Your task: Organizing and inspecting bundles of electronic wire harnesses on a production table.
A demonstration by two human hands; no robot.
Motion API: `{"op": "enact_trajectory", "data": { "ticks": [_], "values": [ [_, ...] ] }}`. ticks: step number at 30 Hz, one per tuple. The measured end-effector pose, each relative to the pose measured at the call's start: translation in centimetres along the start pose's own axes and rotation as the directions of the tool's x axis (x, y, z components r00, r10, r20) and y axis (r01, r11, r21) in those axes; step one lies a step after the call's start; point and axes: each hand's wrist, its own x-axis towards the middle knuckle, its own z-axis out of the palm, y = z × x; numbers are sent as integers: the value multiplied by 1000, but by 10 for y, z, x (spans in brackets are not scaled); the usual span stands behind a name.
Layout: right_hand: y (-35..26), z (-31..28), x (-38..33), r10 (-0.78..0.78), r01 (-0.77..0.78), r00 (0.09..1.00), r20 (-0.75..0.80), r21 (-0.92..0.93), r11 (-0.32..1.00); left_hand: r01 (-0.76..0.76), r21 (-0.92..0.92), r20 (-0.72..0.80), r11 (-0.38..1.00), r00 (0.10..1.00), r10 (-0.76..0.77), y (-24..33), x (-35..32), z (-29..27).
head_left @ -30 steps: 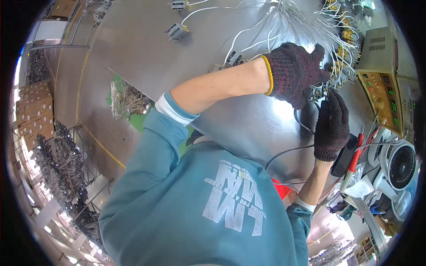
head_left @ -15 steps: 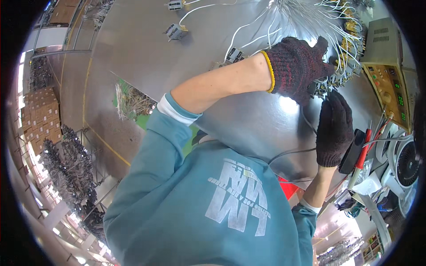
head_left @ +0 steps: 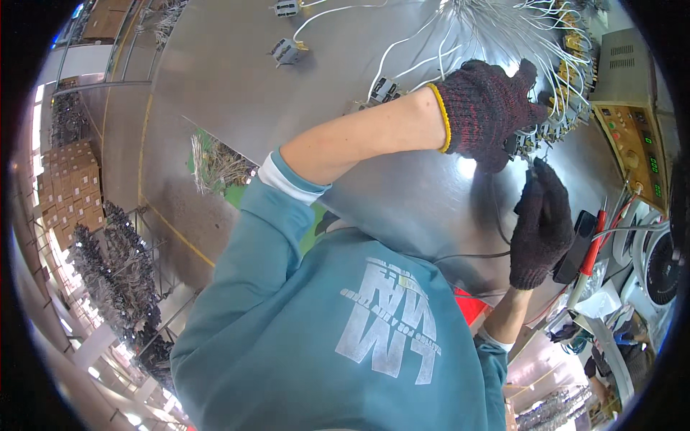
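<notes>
My left hand (head_left: 485, 111), in a dark knitted glove with a yellow cuff, bends around a small grey connector (head_left: 512, 146) at the near end of a row of similar connectors (head_left: 553, 131). White wires (head_left: 496, 29) fan out from the row toward the far side. My right hand (head_left: 543, 226), in a matching glove, is just nearer than that row with its fingers pinched together. A small pale tip shows at its fingertips; what it belongs to is hidden. A thin dark cable (head_left: 471, 256) runs along the metal table to the right hand.
A power supply box (head_left: 632, 144) with lit green digits stands at the right. Near it lie a red-handled probe (head_left: 593, 244), a black case (head_left: 575, 251) and a round fan (head_left: 660, 269). Grey connectors on white wires (head_left: 289, 52) lie far left on the metal table (head_left: 237, 93).
My right hand has drawn back slightly toward me, its fingers now more tightly pinched, with a pale tip showing. My left hand stays at the connectors.
</notes>
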Motion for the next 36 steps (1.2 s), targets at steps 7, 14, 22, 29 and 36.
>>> {"op": "enact_trajectory", "data": {
  "ticks": [7, 14, 22, 29, 36],
  "values": [
    [-11, 20, 5, -345, 322, 938, 33, -452, 832, 5, 3, -41, 1000, 999, -4, -2, 0, 5],
    [-15, 13, 4, -367, 366, 925, 100, -497, 787, -102, 217, -193, 971, 970, 145, 1, -25, -22],
    [-13, 9, 9, -391, 392, 914, 107, -484, 783, 86, 122, 198, 989, 974, -109, -16, -62, -53],
    [-2, -6, 15, -376, 388, 918, 127, -483, 785, 21, 78, 334, 997, 941, -46, 0, -49, -56],
    [20, -25, 18, -365, 360, 928, 71, -411, 837, -9, -26, 74, 1000, 997, 11, 6, -31, -17]
  ]
}}
